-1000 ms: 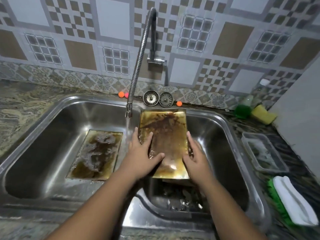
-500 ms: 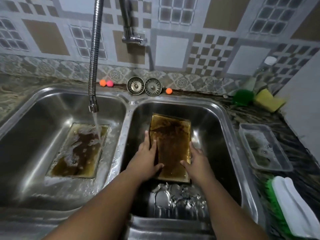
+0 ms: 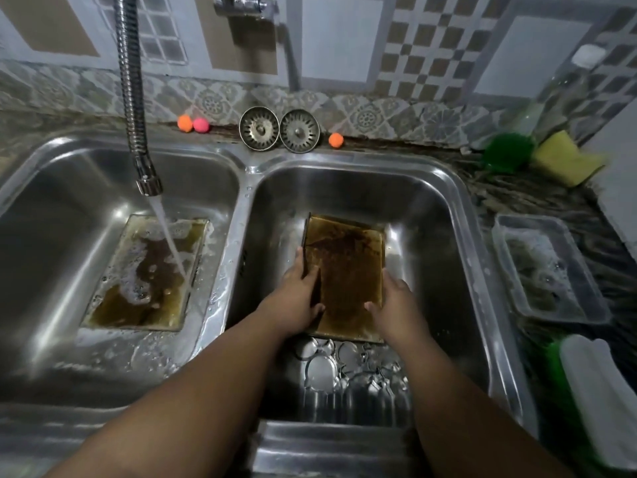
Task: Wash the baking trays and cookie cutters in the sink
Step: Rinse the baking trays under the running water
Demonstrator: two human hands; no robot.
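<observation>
A greasy brown baking tray [image 3: 344,270] sits low in the right basin of the steel double sink [image 3: 241,174]. My left hand [image 3: 300,294] grips its left edge, thumb on top. My right hand [image 3: 393,305] grips its right edge. Several metal cookie cutters [image 3: 341,367] lie on the basin floor just in front of the tray. A second dirty tray [image 3: 144,274] lies flat in the left basin, full of brown foamy water. The faucet [image 3: 132,98] pours a stream onto it.
Two drain strainers [image 3: 279,129] and small orange and pink balls [image 3: 193,124] stand on the back ledge. A green scrubber [image 3: 508,151] and yellow sponge [image 3: 565,162] lie at the back right. A clear soapy container [image 3: 544,270] and a white cloth on a green brush [image 3: 599,395] are on the right counter.
Both hands have lowered the tray from under the faucet, near the basin divider, down into the right basin. The water now falls on the left tray.
</observation>
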